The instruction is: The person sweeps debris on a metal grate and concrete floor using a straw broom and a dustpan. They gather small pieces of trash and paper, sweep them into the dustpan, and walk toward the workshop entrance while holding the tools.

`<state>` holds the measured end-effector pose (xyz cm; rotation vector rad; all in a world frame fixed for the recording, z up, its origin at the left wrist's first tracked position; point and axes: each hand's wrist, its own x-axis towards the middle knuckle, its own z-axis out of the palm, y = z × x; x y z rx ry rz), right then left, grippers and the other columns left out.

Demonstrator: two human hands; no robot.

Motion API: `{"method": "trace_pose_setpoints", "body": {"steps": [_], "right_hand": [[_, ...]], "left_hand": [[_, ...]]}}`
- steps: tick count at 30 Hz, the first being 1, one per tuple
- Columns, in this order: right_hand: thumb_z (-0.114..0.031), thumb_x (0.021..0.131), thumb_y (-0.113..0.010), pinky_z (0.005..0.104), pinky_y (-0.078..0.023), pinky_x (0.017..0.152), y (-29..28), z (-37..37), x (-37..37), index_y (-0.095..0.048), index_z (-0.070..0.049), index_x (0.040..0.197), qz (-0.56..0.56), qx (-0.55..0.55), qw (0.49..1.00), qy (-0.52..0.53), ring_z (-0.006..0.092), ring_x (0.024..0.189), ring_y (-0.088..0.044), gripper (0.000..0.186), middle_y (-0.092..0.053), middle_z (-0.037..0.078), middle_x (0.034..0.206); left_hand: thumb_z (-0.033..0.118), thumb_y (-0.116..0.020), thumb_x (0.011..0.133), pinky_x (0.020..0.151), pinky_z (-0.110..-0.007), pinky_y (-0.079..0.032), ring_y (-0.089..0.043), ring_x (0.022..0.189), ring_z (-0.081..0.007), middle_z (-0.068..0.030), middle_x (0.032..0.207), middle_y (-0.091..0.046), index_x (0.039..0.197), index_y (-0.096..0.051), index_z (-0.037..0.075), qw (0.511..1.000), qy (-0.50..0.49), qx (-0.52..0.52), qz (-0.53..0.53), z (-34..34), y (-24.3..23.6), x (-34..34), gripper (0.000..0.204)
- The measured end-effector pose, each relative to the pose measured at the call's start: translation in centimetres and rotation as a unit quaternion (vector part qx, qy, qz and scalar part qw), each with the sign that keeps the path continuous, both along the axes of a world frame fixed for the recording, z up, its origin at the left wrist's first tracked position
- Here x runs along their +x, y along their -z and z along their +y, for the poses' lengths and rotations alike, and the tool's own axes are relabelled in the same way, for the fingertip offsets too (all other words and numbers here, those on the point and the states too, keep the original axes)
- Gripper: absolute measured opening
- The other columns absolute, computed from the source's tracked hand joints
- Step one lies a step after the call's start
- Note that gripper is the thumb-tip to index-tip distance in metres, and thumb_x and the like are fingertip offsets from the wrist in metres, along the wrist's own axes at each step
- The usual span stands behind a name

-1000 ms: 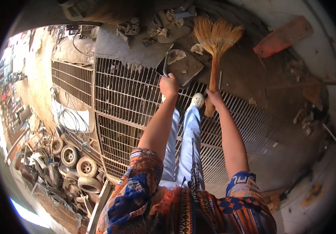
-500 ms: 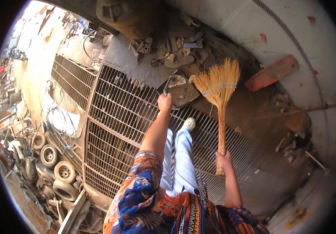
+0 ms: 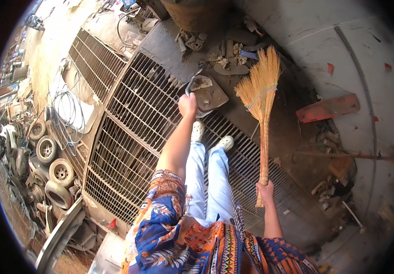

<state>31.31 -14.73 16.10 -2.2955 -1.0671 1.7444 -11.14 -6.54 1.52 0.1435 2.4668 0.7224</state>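
My left hand (image 3: 187, 106) is closed round the grey curved handle of a dustpan (image 3: 214, 99), held out over the grate ahead of my feet. A pale, flat scrap (image 3: 201, 82) lies in the pan. In my right hand (image 3: 265, 192) is a straw broom (image 3: 264, 141), gripped low on its bound stick. Its bristles fan out at the far end, up and to the right of the pan, with a blue stitched band across them. Broom and dustpan are apart.
I stand on a metal floor grate (image 3: 128, 123). Dirt and scraps, including a shoe sole (image 3: 231, 69), lie ahead beside a large drum (image 3: 197, 16). A red metal piece (image 3: 328, 108) is to the right. Old wheels (image 3: 61, 172) and coiled cable (image 3: 69, 109) are to the left.
My view has shifted, and both shoes now show. The broom's bristles have swung a little more upright. Both hands keep their holds on the dustpan and the broom.
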Motion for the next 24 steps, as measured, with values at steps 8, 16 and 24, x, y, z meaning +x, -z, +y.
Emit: {"method": "trace_pose_setpoints", "body": {"steps": [8, 16, 24], "right_hand": [[-0.007, 0.071, -0.060, 0.0280, -0.042, 0.045, 2.9, 5.8, -3.7, -0.049, -0.001, 0.081, -0.027, 0.071, 0.991, -0.107, 0.0120, 0.048, -0.050, 0.017, -0.051, 0.004, 0.060], [-0.006, 0.072, -0.059, 0.0268, -0.040, 0.043, 6.2, 12.8, -4.9, -0.046, -0.002, 0.080, -0.034, 0.104, 0.986, -0.123, 0.0107, 0.047, -0.048, 0.015, -0.049, 0.003, 0.058], [-0.008, 0.074, -0.058, 0.0301, -0.041, 0.046, 7.0, 11.3, -3.8, -0.049, -0.001, 0.087, -0.025, 0.076, 0.994, -0.073, 0.0117, 0.049, -0.049, 0.017, -0.049, 0.004, 0.062]], "left_hand": [[0.037, -0.050, 0.074, 0.077, -0.044, -0.044, -0.059, 0.086, -0.0380, -0.0243, 0.086, -0.061, 0.083, -0.063, -0.002, 0.999, -0.041, -0.013, -0.014, 0.1, 1.9, -7.2, 0.042], [0.042, -0.052, 0.071, 0.075, -0.042, -0.045, -0.060, 0.085, -0.0354, -0.0200, 0.086, -0.063, 0.082, -0.065, 0.003, 0.997, 0.054, -0.043, 0.031, 6.0, 0.0, -10.3, 0.042], [0.038, -0.050, 0.069, 0.078, -0.039, -0.045, -0.060, 0.089, -0.0339, -0.0196, 0.089, -0.063, 0.086, -0.066, 0.002, 0.985, 0.142, -0.081, 0.050, 13.0, -2.1, -11.1, 0.043]]}}
